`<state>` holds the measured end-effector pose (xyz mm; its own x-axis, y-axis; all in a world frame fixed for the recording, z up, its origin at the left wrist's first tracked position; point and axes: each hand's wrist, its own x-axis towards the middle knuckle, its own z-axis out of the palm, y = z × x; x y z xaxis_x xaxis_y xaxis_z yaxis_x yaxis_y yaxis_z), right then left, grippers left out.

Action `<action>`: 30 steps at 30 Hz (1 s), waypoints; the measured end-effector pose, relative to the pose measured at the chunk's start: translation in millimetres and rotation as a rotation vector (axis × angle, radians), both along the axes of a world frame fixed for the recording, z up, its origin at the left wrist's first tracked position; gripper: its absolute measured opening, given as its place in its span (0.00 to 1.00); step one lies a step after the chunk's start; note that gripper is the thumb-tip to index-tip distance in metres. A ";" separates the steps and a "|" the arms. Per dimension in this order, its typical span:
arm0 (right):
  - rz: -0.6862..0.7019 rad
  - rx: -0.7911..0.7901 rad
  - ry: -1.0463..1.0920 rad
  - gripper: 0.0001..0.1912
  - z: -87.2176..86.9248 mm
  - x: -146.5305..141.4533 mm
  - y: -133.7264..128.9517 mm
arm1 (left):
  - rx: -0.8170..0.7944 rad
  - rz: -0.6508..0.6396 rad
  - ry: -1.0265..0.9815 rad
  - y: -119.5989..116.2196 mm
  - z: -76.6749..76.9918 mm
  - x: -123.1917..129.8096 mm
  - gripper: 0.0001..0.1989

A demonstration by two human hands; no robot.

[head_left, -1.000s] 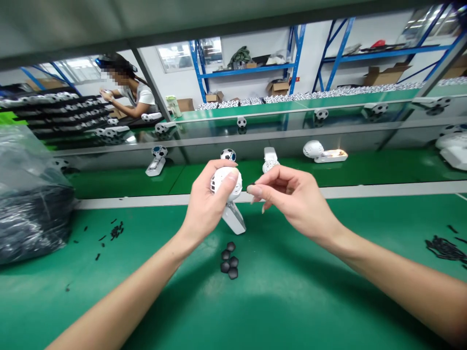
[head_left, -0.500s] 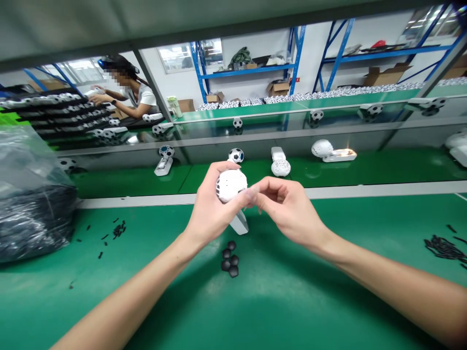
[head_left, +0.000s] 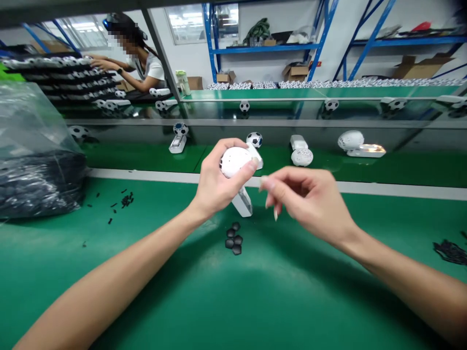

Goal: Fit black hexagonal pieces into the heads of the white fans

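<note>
Blk pentagon pcs lie mid-bench, then R hand w/ thumb & fingertip pressed together, contents unclear, beside L hand gripping a white ball-headed unit nr bench's far edge, similar units beyond.

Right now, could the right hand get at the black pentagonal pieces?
Probably yes: the black pentagonal pieces lie uncovered, and nothing seems to stand between them and the right hand.
</note>
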<state>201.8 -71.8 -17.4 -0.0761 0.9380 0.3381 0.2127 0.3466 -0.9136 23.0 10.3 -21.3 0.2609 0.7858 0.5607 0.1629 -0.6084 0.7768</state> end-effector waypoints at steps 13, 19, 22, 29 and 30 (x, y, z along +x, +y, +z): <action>0.163 0.066 -0.883 0.03 -56.5 -25.4 6.5 | -0.072 0.114 -0.123 27.1 -4.9 -4.2 0.18; 0.171 0.377 -0.618 0.05 -60.3 -16.5 7.7 | -0.053 0.112 -0.107 25.1 -6.6 -5.4 0.19; 0.115 0.816 -0.607 0.07 -55.8 -9.8 3.3 | -0.032 0.113 -0.091 23.0 -7.5 -6.2 0.19; 0.100 1.044 -0.623 0.11 -44.1 2.4 2.2 | 0.013 0.110 -0.054 18.0 -7.5 -7.5 0.18; 0.108 1.019 -0.598 0.11 -41.5 2.0 3.1 | 0.017 0.108 -0.051 17.6 -7.5 -7.3 0.18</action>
